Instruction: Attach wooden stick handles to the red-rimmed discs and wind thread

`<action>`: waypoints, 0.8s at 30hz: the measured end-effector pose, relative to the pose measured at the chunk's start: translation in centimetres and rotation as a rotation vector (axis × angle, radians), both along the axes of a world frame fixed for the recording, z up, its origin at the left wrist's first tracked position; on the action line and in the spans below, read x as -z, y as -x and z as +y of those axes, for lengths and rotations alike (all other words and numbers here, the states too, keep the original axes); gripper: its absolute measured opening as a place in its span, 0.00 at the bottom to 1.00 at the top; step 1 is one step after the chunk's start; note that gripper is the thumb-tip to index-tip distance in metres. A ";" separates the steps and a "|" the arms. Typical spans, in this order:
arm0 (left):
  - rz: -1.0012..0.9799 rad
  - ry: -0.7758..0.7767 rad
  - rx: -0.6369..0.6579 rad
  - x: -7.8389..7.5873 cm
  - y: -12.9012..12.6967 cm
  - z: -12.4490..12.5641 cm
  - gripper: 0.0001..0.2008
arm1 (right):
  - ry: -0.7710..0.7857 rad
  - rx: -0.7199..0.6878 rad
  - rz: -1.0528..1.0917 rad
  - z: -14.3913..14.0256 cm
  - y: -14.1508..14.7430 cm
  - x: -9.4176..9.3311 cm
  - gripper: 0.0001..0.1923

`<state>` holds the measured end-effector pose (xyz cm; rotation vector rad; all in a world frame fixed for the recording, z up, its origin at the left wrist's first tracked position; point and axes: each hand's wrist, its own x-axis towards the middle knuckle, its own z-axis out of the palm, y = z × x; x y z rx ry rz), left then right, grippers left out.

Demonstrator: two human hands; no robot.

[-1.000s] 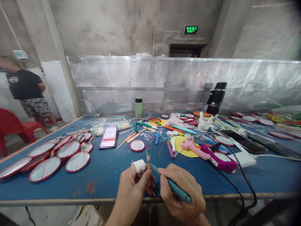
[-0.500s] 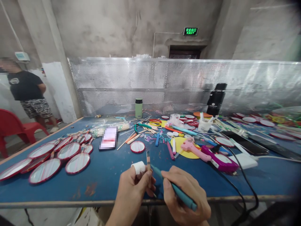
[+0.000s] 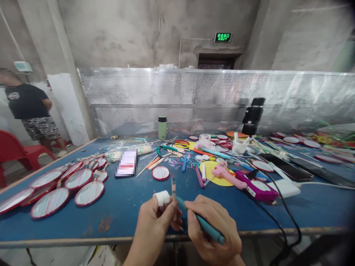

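Observation:
My left hand, with white tape round its index finger, pinches a slim wooden stick upright above the table's front edge. In my right hand is a teal pen-like tool, held like a pen. Its tip meets or nearly meets the stick beside my left fingertips; I cannot tell if they touch. Just beyond my hands lies a small round red-rimmed disc, shiny like a mirror. Several larger discs of that sort are piled at the left.
A phone lies left of centre. To the right are a pink glue gun, a purple device with black cables, and a white power bank. A green bottle and a black flask stand behind. A person stands far left.
The teal tool in my right hand has come slightly closer to the wooden stick. My left hand keeps its pinch, and the whole view has shifted a little.

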<state>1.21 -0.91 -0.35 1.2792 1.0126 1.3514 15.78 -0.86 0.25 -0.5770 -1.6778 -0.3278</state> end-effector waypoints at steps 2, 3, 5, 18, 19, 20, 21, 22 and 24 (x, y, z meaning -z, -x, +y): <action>0.001 -0.002 -0.005 0.0 0.0 0.0 0.15 | 0.000 -0.001 0.004 0.0 0.1 -0.1 0.10; -0.003 -0.002 -0.007 0.0 0.0 -0.1 0.15 | -0.005 0.000 0.006 0.0 0.1 -0.2 0.10; -0.014 -0.004 -0.006 0.0 0.0 -0.1 0.15 | -0.014 0.000 0.007 -0.1 0.2 -0.3 0.10; -0.007 0.012 -0.007 -0.2 -0.2 0.0 0.16 | 0.002 0.011 0.004 0.2 0.2 -0.1 0.09; -0.003 0.014 -0.004 -0.2 -0.1 0.0 0.16 | 0.003 0.016 0.003 0.2 0.1 -0.1 0.09; 0.000 0.014 0.000 -0.1 -0.1 0.0 0.16 | -0.002 0.021 0.003 0.1 0.1 -0.1 0.09; 0.002 0.012 0.006 -0.1 -0.1 0.0 0.16 | -0.008 0.023 0.003 0.1 0.0 -0.1 0.08; 0.003 0.009 0.010 -0.1 -0.1 0.0 0.17 | -0.010 0.025 0.001 0.1 0.0 -0.1 0.08; 0.001 0.001 0.008 -0.1 -0.1 -0.1 0.16 | -0.010 0.023 0.005 0.0 0.1 -0.1 0.09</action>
